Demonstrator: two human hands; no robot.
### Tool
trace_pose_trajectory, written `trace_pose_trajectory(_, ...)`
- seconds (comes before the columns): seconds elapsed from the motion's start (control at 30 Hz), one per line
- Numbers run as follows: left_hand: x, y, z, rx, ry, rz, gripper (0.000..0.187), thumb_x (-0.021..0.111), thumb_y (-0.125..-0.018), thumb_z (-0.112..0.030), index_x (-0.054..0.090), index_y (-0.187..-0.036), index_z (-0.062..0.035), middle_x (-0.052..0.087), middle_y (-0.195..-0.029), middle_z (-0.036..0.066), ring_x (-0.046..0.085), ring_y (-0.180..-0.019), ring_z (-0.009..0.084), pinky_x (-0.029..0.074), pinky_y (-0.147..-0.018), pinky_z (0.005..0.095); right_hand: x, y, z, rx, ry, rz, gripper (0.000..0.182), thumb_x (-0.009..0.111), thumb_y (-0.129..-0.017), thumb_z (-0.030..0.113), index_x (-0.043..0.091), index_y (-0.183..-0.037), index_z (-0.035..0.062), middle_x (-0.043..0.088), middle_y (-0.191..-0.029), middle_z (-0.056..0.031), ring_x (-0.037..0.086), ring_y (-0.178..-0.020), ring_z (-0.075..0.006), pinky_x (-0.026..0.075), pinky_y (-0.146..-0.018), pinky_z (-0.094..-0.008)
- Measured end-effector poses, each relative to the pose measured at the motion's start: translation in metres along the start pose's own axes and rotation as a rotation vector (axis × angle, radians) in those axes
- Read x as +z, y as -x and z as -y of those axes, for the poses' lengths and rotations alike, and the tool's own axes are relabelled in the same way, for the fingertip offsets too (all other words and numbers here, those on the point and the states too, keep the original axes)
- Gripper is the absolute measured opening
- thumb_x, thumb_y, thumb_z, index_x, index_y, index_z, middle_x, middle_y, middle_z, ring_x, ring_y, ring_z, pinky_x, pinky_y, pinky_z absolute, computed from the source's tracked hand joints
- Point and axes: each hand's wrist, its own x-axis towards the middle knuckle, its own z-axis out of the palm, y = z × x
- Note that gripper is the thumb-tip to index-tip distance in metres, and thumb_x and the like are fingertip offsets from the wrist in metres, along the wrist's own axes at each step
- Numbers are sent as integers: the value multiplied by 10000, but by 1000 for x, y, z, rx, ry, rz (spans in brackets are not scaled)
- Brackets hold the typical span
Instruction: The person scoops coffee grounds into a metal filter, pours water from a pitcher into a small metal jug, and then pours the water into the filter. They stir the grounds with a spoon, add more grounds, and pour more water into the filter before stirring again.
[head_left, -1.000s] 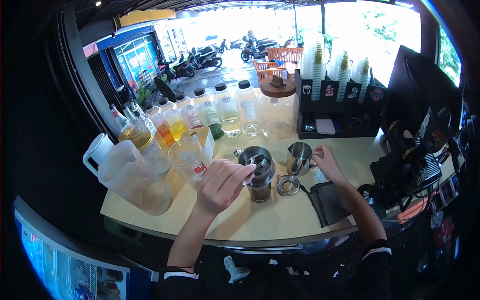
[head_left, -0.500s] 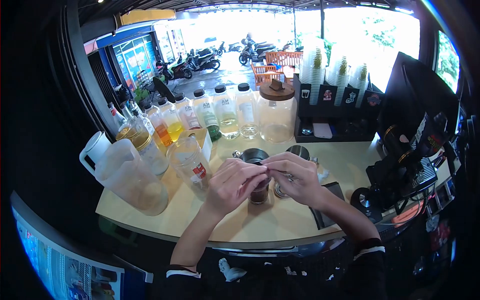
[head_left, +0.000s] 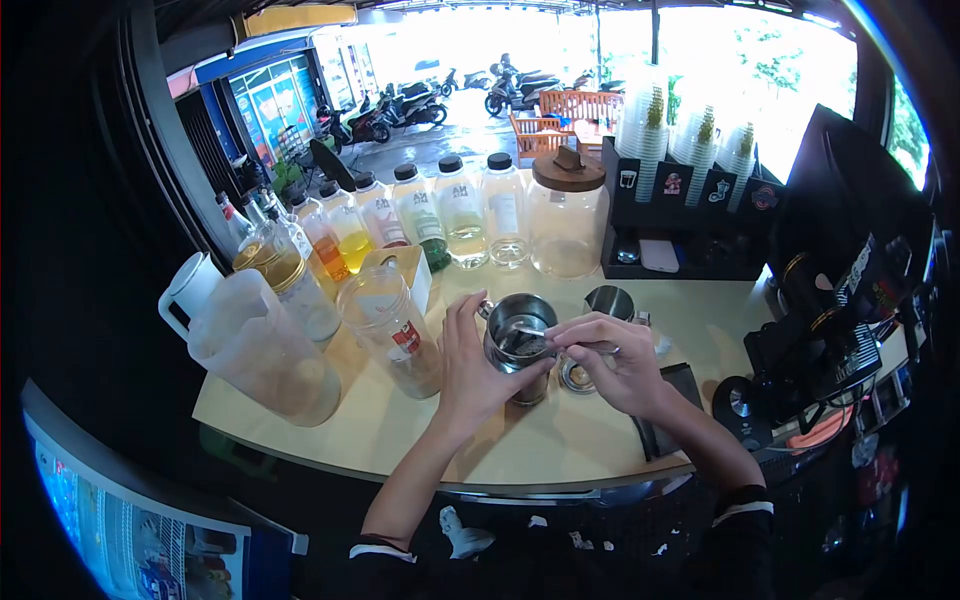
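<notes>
Metal cup (head_left: 520, 340) gripped on the table (head_left: 560, 450), spoon (head_left: 540, 331) dipped inside.

Left hand (head_left: 475, 365) wrapped around the cup's side, fingers closed on it; right hand (head_left: 610, 360) pinching the spoon handle over the rim. Small strainer (head_left: 577, 375) just beside, steel pitcher (head_left: 610, 302) behind. Plastic jar (head_left: 392, 330) and jug (head_left: 262, 350) to the left, bottles (head_left: 460, 210) lined up at the back.

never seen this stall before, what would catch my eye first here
Both hands meet at a metal cup mid-counter: the left hand grips its side, the right hand holds something thin over its rim. Behind stands a row of bottles beside a big glass jar, with a large plastic pitcher at the left.
</notes>
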Motion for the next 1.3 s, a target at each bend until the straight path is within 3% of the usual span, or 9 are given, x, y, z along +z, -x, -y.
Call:
trace_pose_trajectory(0.17,0,-6,1,-70,81,42,942,907,-518,-348,411,-1248,-17,496,-1178,139,523,-1114,279,443,-941,396,-2,0,0,50,-45,-22,112,586,-880,14,611,-986,-15,663,-1020,-141,673,-892,-204,555,-752,-304)
trace_pose_trajectory(0.37,-3,-15,14,-69,425,123,916,914,-487,-178,426,-1250,-41,478,-1202,88,505,-1169,219,444,-987,360,-8,0,-2,174,-481,48,142,467,-959,48,545,-1048,-31,604,-1076,-150,603,-1004,-187,485,-896,-326)
trace_pose_trajectory(0.57,-9,-28,23,169,428,188,941,900,-482,-107,406,-1281,-74,379,-1305,91,451,-1232,221,401,-1049,349,-21,-11,3,285,-621,99,166,392,-995,107,482,-1064,-14,586,-1106,-165,581,-1014,-179,467,-914,-334)
trace_pose_trajectory(0.63,-8,-30,26,248,374,131,936,897,-457,-161,425,-1260,-76,425,-1257,97,492,-1180,238,476,-966,344,-24,-16,3,295,-602,80,176,384,-998,117,482,-1065,-12,596,-1102,-165,584,-1003,-172,471,-904,-331)
trace_pose_trajectory(0.97,-12,-31,19,285,433,192,930,893,-481,-103,405,-1271,-65,369,-1304,107,457,-1226,256,470,-1007,348,-42,-30,2,255,-391,207,172,388,-995,115,507,-1032,-4,657,-995,-128,615,-920,-148,500,-815,-306)
trace_pose_trajectory(1.3,-7,-27,17,332,446,155,927,895,-495,-101,405,-1281,-73,355,-1314,114,423,-1255,276,470,-1007,353,-30,-37,13,193,-313,110,162,394,-990,91,501,-1011,-29,651,-948,-118,639,-858,-138,531,-753,-287)
